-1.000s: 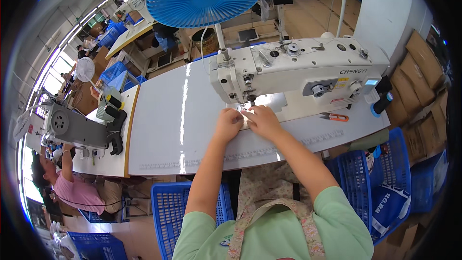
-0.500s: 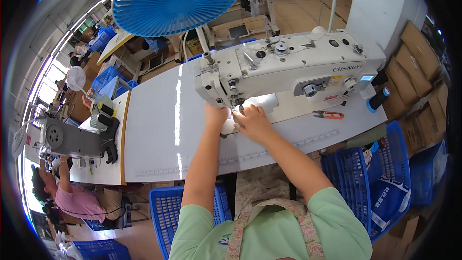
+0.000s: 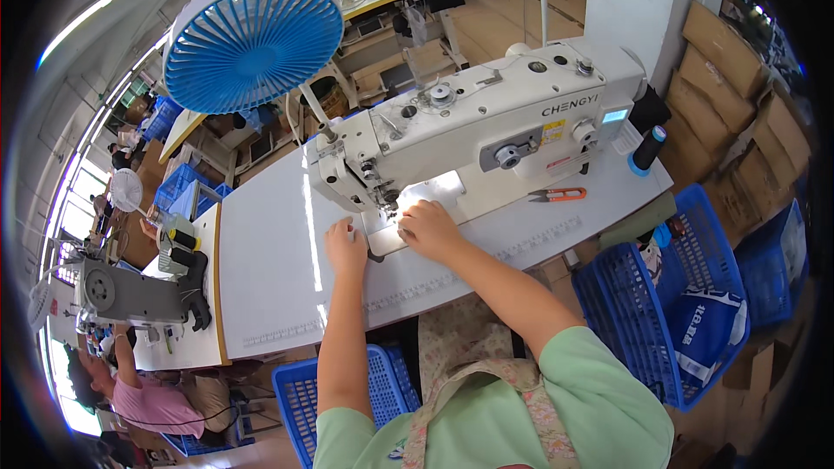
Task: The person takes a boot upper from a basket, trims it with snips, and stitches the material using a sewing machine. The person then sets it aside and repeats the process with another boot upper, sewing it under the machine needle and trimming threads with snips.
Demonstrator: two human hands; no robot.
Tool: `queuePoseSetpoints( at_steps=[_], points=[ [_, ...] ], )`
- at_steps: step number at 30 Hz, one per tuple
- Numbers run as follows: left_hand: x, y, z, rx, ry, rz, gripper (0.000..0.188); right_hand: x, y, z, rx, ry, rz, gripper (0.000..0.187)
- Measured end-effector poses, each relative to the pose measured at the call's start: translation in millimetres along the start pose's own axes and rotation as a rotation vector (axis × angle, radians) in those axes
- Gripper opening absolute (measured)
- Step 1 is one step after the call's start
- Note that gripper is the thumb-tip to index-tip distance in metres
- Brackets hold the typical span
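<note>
A white sewing machine stands on the pale table, its needle area lit at the left end of the arm. My left hand is just left of the needle area, fingers curled in; what they hold, if anything, is too small to make out. Beside the bright bed plate, my right hand has its fingers bent together close to the presser foot. Whatever lies in its fingertips is hidden. Orange-handled thread snips lie on the table to the right of my right hand.
A blue-and-white fan rises at the machine's left end. A black thread cone stands at the table's right end. Blue baskets sit at the right, and another basket is below the table edge. A person in pink works at the left.
My left hand has come out from beneath the needle area toward the left. My right hand stays near the needle, a little lower. The whole view has shifted as my head moved.
</note>
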State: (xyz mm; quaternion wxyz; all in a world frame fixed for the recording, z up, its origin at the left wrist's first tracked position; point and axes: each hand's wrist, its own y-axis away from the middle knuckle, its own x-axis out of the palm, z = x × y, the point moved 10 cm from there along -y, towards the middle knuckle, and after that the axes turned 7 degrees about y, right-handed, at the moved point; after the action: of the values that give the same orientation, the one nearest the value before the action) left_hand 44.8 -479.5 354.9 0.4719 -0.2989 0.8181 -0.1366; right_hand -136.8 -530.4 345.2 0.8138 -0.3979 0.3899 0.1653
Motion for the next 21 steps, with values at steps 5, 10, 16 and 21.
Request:
queuePoseSetpoints(
  at_steps=[5,10,16,21],
  points=[
    [-18,48,-50,0.085,0.068,0.059,0.017,-2,5,3,-0.03,-0.012,-0.054,0.009],
    [5,85,-77,0.042,0.113,0.263,0.01,-3,5,3,-0.05,-0.016,-0.102,0.007],
    [1,90,-83,0.102,0.142,0.168,0.011,-5,7,3,-0.062,-0.008,-0.126,0.008],
    [-1,91,-90,0.15,0.092,0.141,0.013,-9,7,-1,-0.02,-0.057,-0.155,0.008]
  ],
)
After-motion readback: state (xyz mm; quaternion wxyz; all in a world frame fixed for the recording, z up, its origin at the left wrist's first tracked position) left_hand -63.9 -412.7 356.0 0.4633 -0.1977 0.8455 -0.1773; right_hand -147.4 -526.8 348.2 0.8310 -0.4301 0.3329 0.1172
